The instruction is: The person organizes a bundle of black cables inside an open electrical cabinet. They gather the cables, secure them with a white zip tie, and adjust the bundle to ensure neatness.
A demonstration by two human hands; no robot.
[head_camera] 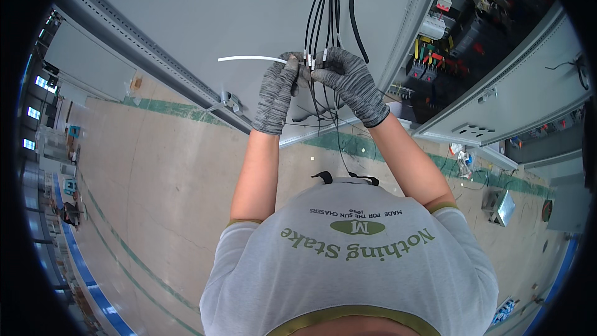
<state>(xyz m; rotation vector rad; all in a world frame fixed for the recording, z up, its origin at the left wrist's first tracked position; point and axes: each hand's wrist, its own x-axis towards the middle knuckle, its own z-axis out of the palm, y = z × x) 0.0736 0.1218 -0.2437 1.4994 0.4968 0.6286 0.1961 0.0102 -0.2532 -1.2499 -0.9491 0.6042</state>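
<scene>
Both hands wear grey knitted work gloves and meet at a bundle of thin black wires (322, 14) hanging in front of a grey metal cabinet panel (224, 4). A length of thin white tubing (252, 58) is pinched in my left hand (277, 91), its free end sticking out to the left. My right hand (352, 79) closes thumb and fingers on a black wire at the bundle; the exact contact is partly hidden. Short white marker sleeves (309, 59) sit on several wires between the hands. The wires' lower ends dangle below the gloves.
To the right, an open cabinet bay holds circuit breakers (433, 25) and coloured wires. A thicker black cable (357, 18) hangs beside the bundle. A latch (229, 102) juts from the panel's left edge. On the floor at right stands a metal box (499, 207) near plastic bags (463, 161).
</scene>
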